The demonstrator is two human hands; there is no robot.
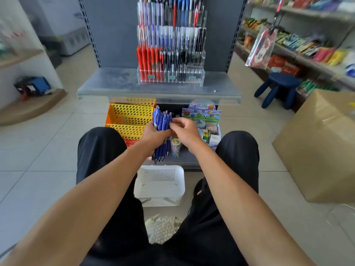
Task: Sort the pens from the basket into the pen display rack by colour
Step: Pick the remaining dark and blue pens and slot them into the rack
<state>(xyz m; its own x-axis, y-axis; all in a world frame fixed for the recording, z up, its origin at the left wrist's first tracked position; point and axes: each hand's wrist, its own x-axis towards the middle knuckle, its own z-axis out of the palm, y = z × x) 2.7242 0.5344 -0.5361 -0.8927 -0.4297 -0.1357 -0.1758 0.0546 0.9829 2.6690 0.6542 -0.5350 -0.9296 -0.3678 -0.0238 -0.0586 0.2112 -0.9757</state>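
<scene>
My left hand (pixel 153 136) grips a bundle of several blue pens (pixel 161 120), held upright with the tips pointing down. My right hand (pixel 185 131) pinches the upper end of one blue pen in that bundle. A white plastic basket (pixel 179 186) sits on the floor between my knees, and I see no pens inside it. The clear pen display rack (pixel 198 75) stands on the metal shelf ahead, with red pens at its lower left, black pens beside them, and blue and black pens in the rows above.
The grey metal shelf (pixel 115 83) carries the rack. Under it stand a yellow perforated basket (pixel 130 114) and a box of colourful toys (pixel 207 120). A blue stool (pixel 278 87) and a large cardboard box (pixel 322 143) are at the right. Tiled floor lies on both sides.
</scene>
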